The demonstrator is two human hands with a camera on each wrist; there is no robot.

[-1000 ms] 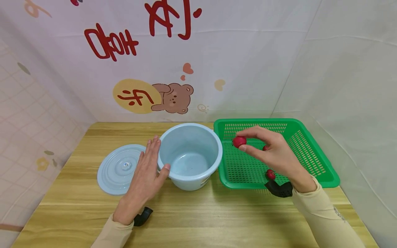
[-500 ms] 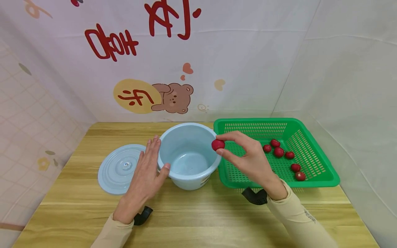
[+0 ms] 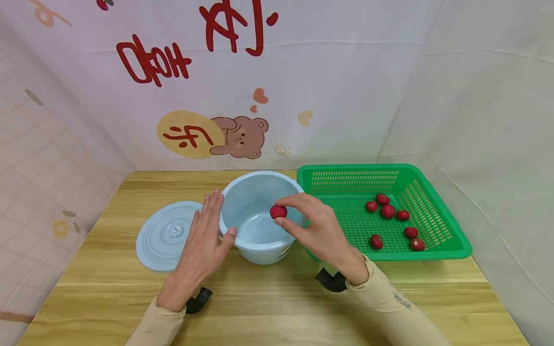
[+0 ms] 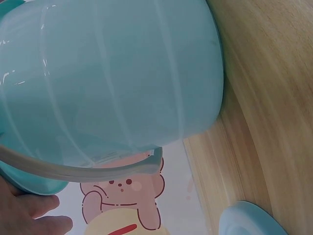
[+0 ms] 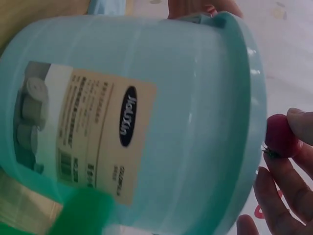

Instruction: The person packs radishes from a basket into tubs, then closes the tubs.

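Our right hand [image 3: 318, 230] pinches a little red fruit [image 3: 278, 212] over the blue tub [image 3: 259, 254], and our left hand [image 3: 205, 247] lies straight-fingered beside it, so we should lower the fruit gently before letting go.

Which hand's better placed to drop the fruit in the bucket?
Right, probably. The right hand pinches a red fruit above the open bucket; the left hand is at the bucket's side, holding no fruit.

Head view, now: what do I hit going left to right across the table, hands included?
Light blue lid → left hand → light blue bucket → right hand → green basket.
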